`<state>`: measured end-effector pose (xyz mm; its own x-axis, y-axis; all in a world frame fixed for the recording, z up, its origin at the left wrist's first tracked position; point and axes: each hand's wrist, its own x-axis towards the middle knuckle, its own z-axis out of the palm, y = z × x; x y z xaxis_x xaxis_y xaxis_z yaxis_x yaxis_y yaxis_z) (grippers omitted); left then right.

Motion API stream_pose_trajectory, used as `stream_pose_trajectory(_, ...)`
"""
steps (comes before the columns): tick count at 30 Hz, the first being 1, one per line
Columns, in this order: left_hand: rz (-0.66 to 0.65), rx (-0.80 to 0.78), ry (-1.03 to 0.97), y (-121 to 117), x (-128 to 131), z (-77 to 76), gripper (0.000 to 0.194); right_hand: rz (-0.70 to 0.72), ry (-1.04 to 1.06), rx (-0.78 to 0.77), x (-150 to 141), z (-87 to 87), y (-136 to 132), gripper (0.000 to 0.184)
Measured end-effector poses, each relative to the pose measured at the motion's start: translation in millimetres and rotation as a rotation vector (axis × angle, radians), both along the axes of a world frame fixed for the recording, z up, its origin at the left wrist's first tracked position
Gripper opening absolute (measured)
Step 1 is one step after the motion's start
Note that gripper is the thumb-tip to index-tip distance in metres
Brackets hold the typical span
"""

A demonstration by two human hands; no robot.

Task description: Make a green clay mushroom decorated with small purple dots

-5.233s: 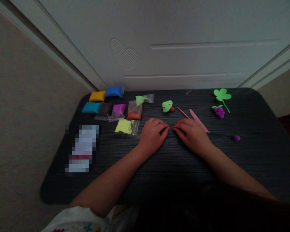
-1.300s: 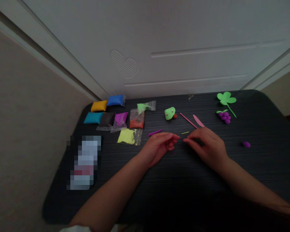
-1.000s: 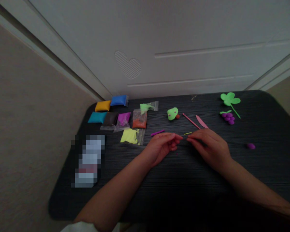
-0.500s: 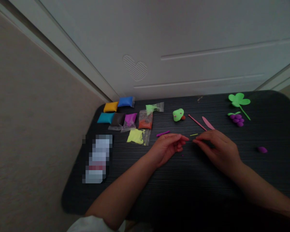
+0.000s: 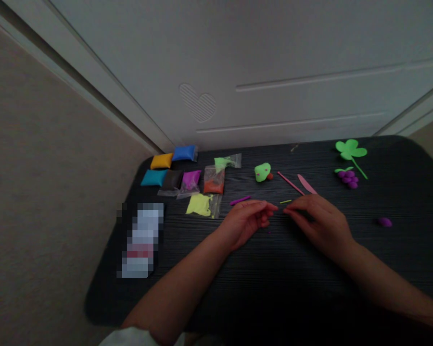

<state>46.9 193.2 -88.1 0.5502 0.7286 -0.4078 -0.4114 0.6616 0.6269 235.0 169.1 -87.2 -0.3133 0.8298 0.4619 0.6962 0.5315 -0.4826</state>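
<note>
Over the middle of the dark table, my left hand (image 5: pixel 248 222) has its thumb laid against the index finger and the other fingers curled; anything between them is too small to make out. Facing it, my right hand (image 5: pixel 319 218) pinches thumb and index finger together, and what they hold is hidden. A thin yellow-green clay strip (image 5: pixel 286 201) lies just beyond the fingertips. Behind my left hand is a purple clay roll (image 5: pixel 240 200). A pink stick tool (image 5: pixel 290 183) and a pink clay knife (image 5: pixel 306 184) lie beyond my right hand.
A green clay tree (image 5: pixel 262 172) with a brown trunk stands farther back. To the right are a green clay clover (image 5: pixel 351 150), purple clay grapes (image 5: pixel 348 179) and a purple lump (image 5: pixel 385 222). Several clay packets, one yellow (image 5: pixel 198 205), and a blurred-out object (image 5: pixel 142 240) lie left.
The whole view has shifted slightly, so everything appears a little farther left. My hands keep nearly the same pose and place over the table.
</note>
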Motion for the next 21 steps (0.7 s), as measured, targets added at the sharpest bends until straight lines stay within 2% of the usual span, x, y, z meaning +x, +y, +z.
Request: stream_pose_trajectory(21, 0.018, -0.008, -0.013, 0.1, 0.4, 0.4, 0.018, 0.02, 0.042, -0.004, -0.1, 2.7, -1.2, 0.01)
